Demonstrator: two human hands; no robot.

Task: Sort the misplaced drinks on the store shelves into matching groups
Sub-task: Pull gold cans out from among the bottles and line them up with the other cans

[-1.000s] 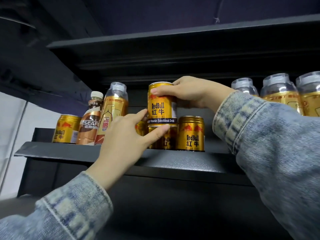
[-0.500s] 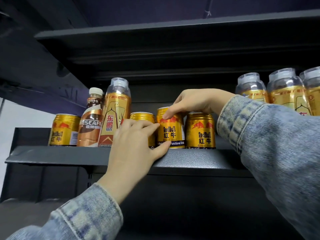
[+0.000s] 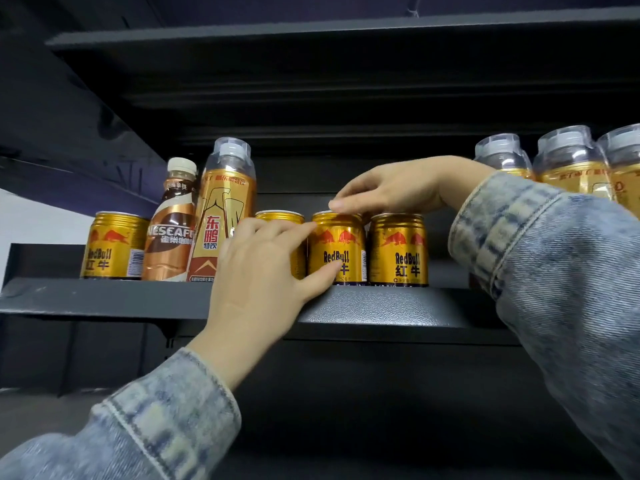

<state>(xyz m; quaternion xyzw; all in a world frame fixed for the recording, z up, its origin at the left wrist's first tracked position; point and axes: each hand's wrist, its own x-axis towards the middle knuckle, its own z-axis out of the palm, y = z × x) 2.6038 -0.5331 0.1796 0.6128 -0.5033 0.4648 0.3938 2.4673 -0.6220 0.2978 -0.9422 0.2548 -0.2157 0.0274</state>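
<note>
A gold Red Bull can stands on the dark shelf, between another gold can on its left and a third on its right. My right hand reaches over from the right, its curled fingertips on that middle can's top rim. My left hand comes up from below, with the thumb on the can's front and the fingers curved against its upper left side, covering most of the left neighbour. A lone Red Bull can stands at the far left.
A brown Nescafe bottle and a tall gold Dongpeng bottle stand between the lone can and the group. Several matching Dongpeng bottles line the right end. An upper shelf hangs close overhead.
The can my right hand held high above the row has come down onto the shelf between two cans. My left hand moved right against it.
</note>
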